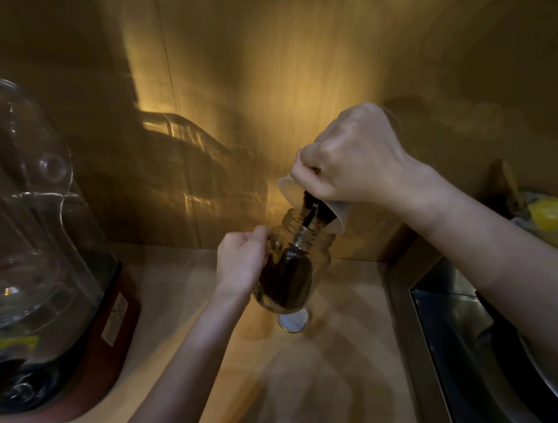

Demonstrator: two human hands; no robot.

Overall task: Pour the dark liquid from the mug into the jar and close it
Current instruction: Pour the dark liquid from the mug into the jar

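A clear glass jar (295,266) stands tilted on the wooden counter, partly filled with dark liquid. My left hand (242,263) grips the jar's left side. My right hand (352,158) holds a pale mug (332,214) tipped steeply over the jar's mouth. A dark stream (308,218) runs from the mug's rim into the jar. The jar's round lid (292,319) lies upside down on the counter just in front of the jar, its white inside showing. Most of the mug is hidden behind my right hand.
A large blender with a clear jug (19,224) on a red base (111,331) fills the left side. A dark metal sink (480,354) lies at the right, with a yellow item (552,214) behind it. A wooden wall (248,75) rises behind the counter.
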